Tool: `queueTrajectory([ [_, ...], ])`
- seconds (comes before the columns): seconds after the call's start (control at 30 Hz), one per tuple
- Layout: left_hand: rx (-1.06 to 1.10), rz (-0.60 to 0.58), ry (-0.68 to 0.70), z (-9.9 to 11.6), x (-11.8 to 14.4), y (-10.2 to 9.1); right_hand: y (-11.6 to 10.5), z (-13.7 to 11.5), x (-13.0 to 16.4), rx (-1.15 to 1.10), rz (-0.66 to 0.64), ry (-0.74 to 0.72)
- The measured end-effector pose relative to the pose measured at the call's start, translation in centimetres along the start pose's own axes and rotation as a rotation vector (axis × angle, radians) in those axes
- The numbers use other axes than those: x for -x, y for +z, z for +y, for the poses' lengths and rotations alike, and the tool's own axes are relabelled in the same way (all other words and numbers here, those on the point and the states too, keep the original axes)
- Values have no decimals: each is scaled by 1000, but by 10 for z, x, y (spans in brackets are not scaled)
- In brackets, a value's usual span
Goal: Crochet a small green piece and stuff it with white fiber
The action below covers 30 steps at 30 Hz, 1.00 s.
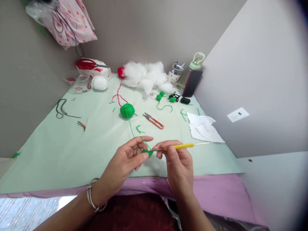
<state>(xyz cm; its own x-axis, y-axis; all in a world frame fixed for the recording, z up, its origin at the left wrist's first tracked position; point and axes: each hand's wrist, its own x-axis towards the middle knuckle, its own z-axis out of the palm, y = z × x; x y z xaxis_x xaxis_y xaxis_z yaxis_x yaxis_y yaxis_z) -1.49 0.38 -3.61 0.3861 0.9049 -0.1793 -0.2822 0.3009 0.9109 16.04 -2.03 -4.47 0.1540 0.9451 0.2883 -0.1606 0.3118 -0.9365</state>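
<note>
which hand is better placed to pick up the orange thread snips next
Right, probably. The orange-handled thread snips lie just ahead of the right hand, though its grip is on the yellow-handled crochet hook. The left hand pinches the small green crochet piece.

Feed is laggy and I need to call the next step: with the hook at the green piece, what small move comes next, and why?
Probably catch the yarn and draw a loop through. The right hand has the yellow crochet hook tip at the small green crochet piece pinched by the left hand, and the green strand runs from it to the yarn ball.
</note>
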Motion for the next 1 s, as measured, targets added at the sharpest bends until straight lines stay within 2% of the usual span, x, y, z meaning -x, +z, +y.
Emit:
queueTrajectory([
  [0.17,-101,61,68,-3,2,0,-2,-8,7,354,-58,-213],
  [0.3,-123,145,111,-3,3,5,-3,-2,12,678,-205,-519],
  [0.4,68,69,-12,-1,2,7,-2,5,13,855,-189,-688],
  [0.47,233,-13,-136,2,1,6,0,5,13,776,-122,-644],
  [0.53,338,-39,-184,6,0,5,1,2,10,569,-33,-495],
  [0.63,347,-16,-134,10,-1,4,3,-3,3,239,27,-255],
  [0.73,257,-41,-90,8,-1,6,6,-4,-2,149,-40,-163],
  [0.87,82,17,10,3,0,8,8,0,5,318,-49,-222],
  [0.93,61,57,27,1,0,9,7,2,10,468,-48,-332],
  [1.0,132,50,-26,1,-1,9,6,4,14,605,-76,-470],
])
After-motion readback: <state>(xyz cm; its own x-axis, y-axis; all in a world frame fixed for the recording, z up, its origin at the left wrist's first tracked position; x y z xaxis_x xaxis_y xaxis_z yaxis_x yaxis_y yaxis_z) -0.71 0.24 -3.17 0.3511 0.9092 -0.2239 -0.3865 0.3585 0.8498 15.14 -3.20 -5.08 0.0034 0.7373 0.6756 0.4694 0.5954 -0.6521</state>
